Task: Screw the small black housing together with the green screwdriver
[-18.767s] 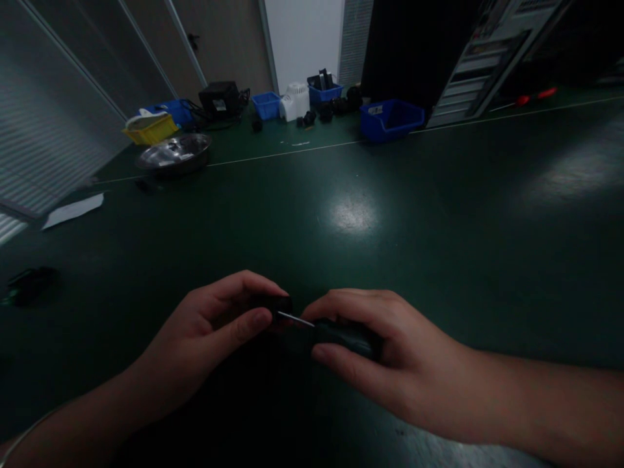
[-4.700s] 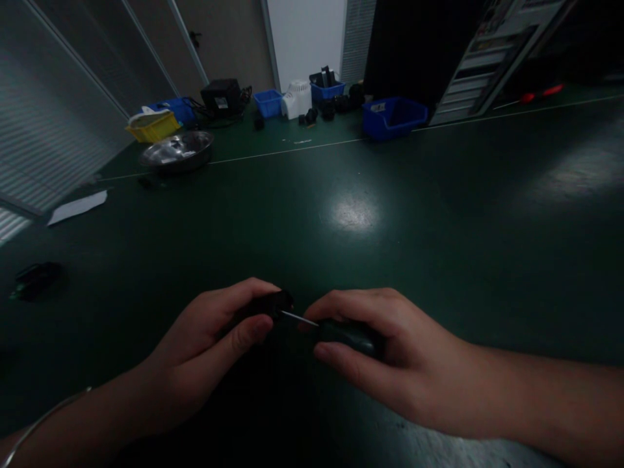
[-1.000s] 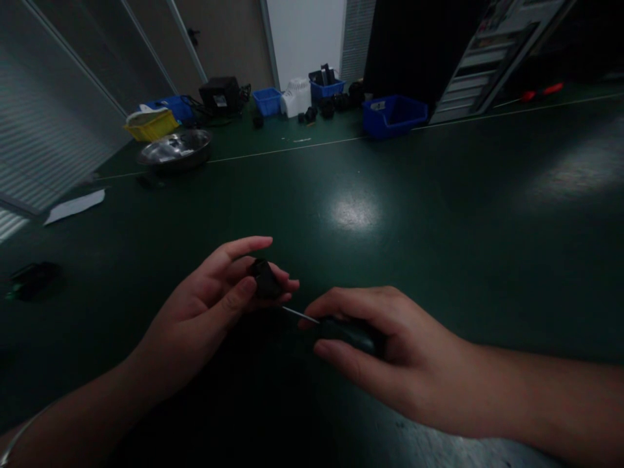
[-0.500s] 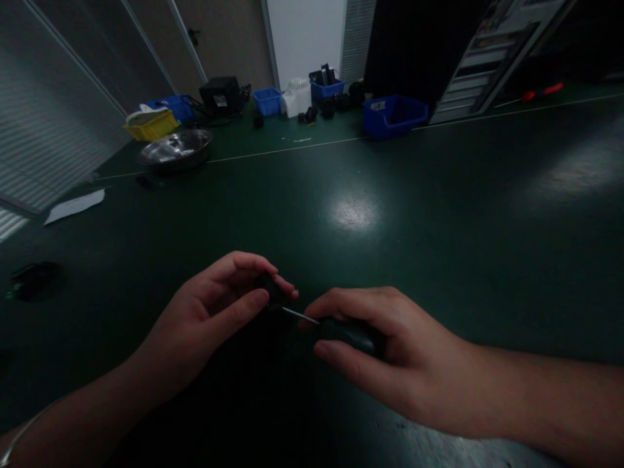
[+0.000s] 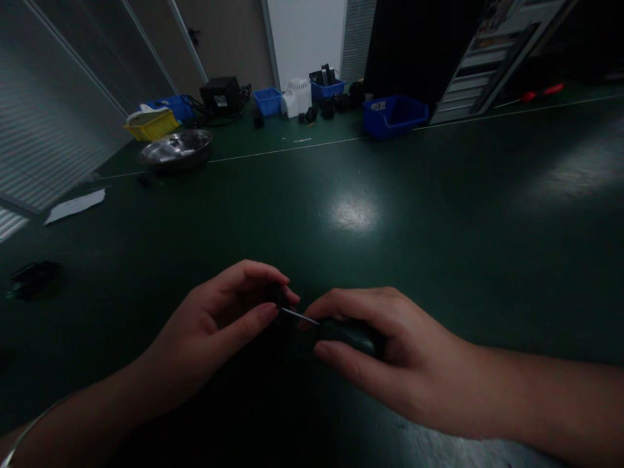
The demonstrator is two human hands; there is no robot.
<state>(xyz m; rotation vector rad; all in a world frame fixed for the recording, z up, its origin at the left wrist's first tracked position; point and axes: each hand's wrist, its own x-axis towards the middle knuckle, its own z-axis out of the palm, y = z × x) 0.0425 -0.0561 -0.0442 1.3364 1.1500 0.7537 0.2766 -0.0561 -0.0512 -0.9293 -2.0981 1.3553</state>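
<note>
We pinch a small dark part [image 5: 275, 295] between the thumb and fingers of our left hand [image 5: 202, 322], while our right hand [image 5: 394, 354] wraps around a dark-handled tool [image 5: 351, 337]. The tool's thin metal shaft [image 5: 299, 316] bridges the gap between our hands and reaches up to the part; we cannot tell whether its tip is seated there or only touching. As far as we can judge, the handwork is midway: part and tool are gripped and brought together, nothing shows as finished, and how much remains we cannot say. Across the green worktop [image 5: 439, 214], beyond our left hand, we see a yellow bin [image 5: 153, 130] with something white [image 5: 146, 116] in it and, nearer us, a metal bowl [image 5: 199, 154], its contents too dim to name. Straight ahead of our hands, a small blue tray [image 5: 268, 104] hides its inside from us, and a blue basket [image 5: 329, 90] holds dark upright items [image 5: 325, 75]. Beyond our right hand stands a larger blue bin [image 5: 387, 127], a pale patch [image 5: 379, 105] at its back wall.
</note>
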